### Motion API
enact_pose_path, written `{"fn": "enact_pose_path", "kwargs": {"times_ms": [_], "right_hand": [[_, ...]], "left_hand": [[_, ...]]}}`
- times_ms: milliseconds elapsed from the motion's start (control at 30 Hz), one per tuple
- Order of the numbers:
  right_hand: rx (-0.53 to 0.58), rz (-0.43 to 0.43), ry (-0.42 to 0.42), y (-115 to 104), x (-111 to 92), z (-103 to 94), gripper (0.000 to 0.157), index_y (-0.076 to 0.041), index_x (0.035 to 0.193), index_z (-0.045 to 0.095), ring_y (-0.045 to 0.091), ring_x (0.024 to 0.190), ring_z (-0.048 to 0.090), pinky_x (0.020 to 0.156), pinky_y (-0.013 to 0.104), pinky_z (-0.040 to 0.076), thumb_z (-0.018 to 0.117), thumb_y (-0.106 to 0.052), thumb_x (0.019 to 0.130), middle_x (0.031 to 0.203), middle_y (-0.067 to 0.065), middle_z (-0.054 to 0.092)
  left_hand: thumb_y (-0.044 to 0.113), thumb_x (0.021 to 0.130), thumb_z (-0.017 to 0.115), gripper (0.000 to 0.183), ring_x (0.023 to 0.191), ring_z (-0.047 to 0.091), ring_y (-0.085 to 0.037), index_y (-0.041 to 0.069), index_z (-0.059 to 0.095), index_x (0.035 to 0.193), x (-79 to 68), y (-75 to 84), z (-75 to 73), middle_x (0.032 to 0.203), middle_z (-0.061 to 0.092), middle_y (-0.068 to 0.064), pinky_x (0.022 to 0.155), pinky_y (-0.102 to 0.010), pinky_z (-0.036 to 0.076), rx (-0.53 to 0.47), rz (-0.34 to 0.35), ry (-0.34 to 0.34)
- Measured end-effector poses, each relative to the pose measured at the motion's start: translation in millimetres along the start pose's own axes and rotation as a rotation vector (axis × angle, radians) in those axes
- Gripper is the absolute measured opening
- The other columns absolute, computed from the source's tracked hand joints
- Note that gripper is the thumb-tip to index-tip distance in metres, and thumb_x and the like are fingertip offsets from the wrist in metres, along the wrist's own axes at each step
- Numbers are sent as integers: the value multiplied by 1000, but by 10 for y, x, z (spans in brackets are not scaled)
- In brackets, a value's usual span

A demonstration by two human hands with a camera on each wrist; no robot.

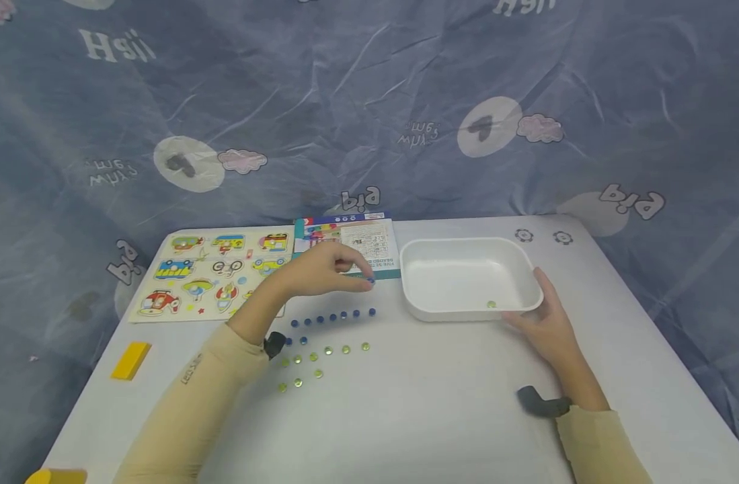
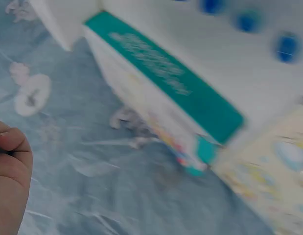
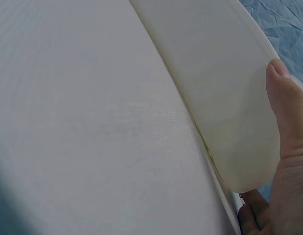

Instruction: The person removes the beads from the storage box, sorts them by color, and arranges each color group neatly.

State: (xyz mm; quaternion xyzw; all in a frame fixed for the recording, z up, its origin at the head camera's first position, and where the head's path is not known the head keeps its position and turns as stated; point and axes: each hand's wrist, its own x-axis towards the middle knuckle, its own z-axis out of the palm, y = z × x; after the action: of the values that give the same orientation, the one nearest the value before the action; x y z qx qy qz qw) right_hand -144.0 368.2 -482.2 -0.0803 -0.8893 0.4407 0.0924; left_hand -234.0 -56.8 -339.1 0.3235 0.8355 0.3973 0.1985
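Between thumb and finger, my left hand [image 1: 325,270] pinches a small blue bead [image 1: 371,279], held above the table to the left of a white tray [image 1: 444,314]. At the left wrist view's edge, that hand [image 2: 11,181] shows its fingertips together. My right hand [image 1: 549,329] grips the tray's front right corner, its thumb [image 3: 282,100] against the wall in the right wrist view. One yellow-green bead [image 1: 491,304] lies inside, near the front wall. A row of blue beads [image 1: 333,317] lies below the left hand, with several yellow-green beads [image 1: 314,357] nearer me.
Behind the left hand, a printed teal-and-white box [image 1: 375,249] stands beside a vehicle picture puzzle board [image 1: 198,289]. A yellow block [image 1: 130,361] lies at the table's left, another yellow piece [image 1: 57,476] at the near left corner. A patterned blue-grey cloth [image 1: 357,101] hangs behind the table.
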Motion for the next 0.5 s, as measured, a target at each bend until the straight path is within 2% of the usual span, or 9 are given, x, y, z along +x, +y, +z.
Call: {"fn": "enact_pose_path", "kwargs": {"times_ms": [133,267,367,500], "right_hand": [[14,-9,2,17,6,-8,109,-38,150,1,28,148,5,115,58,3,79,-38,74,159,-7,8],[29,-21,-3,27,13,-1,108,-40,150,1,26,148,5,116,56,2,79,-36,75,159,-8,8],[20,-18,1,30,16,6,109,-41,149,1,26,148,4,116,55,2,79,-36,74,159,-8,7],[17,-19,3,27,23,20,108,-40,150,1,26,148,4,116,56,2,79,-35,75,159,-7,7]], "left_hand": [[44,77,74,18,54,23,-13,32,72,91,-231,-347,-17,60,39,7,56,-28,31,5,-108,58],[38,78,75,16,54,23,-14,30,73,92,-405,-636,40,59,39,6,54,-25,27,29,-190,62],[34,78,76,16,49,21,-13,26,74,92,-502,-784,108,50,27,3,48,-23,23,29,-231,57],[32,76,78,13,44,27,-10,26,74,87,-601,-896,209,46,35,4,43,-21,24,29,-297,54]]}}
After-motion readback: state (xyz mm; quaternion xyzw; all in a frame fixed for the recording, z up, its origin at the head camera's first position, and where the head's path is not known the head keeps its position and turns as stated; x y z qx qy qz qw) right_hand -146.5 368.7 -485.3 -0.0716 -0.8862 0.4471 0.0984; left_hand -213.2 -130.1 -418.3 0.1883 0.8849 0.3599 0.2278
